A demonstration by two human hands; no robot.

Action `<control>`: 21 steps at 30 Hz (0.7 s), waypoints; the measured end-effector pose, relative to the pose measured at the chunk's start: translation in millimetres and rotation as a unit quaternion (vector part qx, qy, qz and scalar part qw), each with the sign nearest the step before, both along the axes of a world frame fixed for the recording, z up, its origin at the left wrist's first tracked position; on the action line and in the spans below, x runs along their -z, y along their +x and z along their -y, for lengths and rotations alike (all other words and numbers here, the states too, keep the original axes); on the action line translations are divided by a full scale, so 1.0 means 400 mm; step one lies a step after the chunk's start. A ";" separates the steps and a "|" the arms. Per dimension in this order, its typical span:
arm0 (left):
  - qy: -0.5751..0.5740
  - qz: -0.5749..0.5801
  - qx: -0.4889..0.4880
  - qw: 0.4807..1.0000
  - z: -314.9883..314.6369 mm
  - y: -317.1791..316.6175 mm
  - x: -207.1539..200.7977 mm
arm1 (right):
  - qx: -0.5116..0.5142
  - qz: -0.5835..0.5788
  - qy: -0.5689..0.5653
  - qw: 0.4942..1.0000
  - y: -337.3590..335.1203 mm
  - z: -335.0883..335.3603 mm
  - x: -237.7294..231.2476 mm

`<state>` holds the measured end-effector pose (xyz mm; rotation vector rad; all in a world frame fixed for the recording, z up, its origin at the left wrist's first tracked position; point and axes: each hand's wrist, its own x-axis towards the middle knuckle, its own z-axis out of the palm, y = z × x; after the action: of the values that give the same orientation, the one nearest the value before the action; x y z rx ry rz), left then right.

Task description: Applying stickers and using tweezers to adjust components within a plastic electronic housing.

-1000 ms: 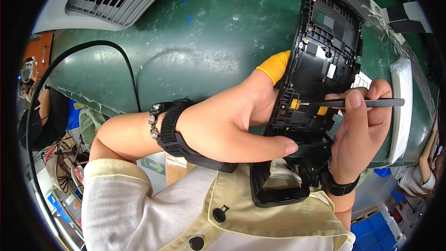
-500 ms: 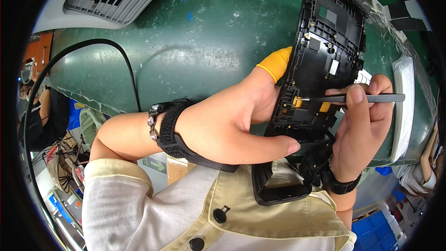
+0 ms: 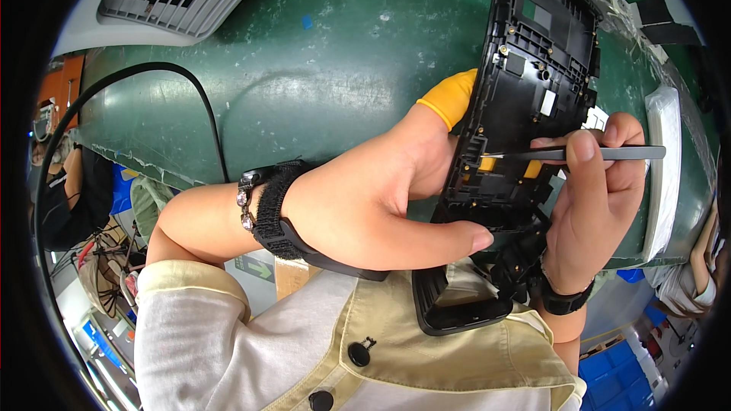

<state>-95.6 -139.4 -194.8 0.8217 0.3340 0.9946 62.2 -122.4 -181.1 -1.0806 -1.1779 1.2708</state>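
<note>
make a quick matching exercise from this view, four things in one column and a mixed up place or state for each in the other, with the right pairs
1. tweezers
2. yellow finger cot
3. black housing
4. black cable

A. worn on the left hand
B. pinched in the right hand
C. curving at the picture's left
D. held by the left hand

Pairs: 1-B, 2-A, 3-D, 4-C
</note>
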 end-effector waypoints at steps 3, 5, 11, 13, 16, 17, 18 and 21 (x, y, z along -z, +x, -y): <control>-0.003 -0.004 0.003 1.000 0.001 -0.001 0.000 | 0.000 -0.003 -0.004 1.000 -0.004 0.001 -0.004; -0.004 -0.006 0.002 1.000 0.000 -0.003 0.002 | -0.003 0.007 -0.006 1.000 0.000 0.000 -0.002; -0.036 -0.015 0.030 0.999 -0.001 -0.007 -0.009 | -0.009 0.000 0.003 1.000 -0.008 0.000 -0.001; -0.046 -0.024 0.015 0.999 -0.001 -0.006 -0.008 | -0.009 -0.006 0.002 1.000 -0.011 -0.001 0.001; -0.051 -0.099 0.016 0.994 -0.001 -0.015 -0.021 | -0.008 0.006 -0.007 1.000 -0.010 -0.002 0.003; -0.051 -0.099 0.017 0.994 0.000 -0.014 -0.018 | -0.008 0.010 -0.005 1.000 -0.008 -0.002 0.006; -0.032 -0.118 0.001 0.993 0.001 -0.012 -0.013 | -0.009 0.014 -0.003 1.000 -0.006 -0.002 0.008; 0.001 -0.176 -0.015 0.984 0.003 -0.017 -0.009 | -0.007 0.011 -0.003 1.000 -0.003 0.001 0.012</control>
<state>-102.3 -140.5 -191.4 0.9980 0.6489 0.8763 60.9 -122.6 -186.0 -1.0946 -1.2003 1.2777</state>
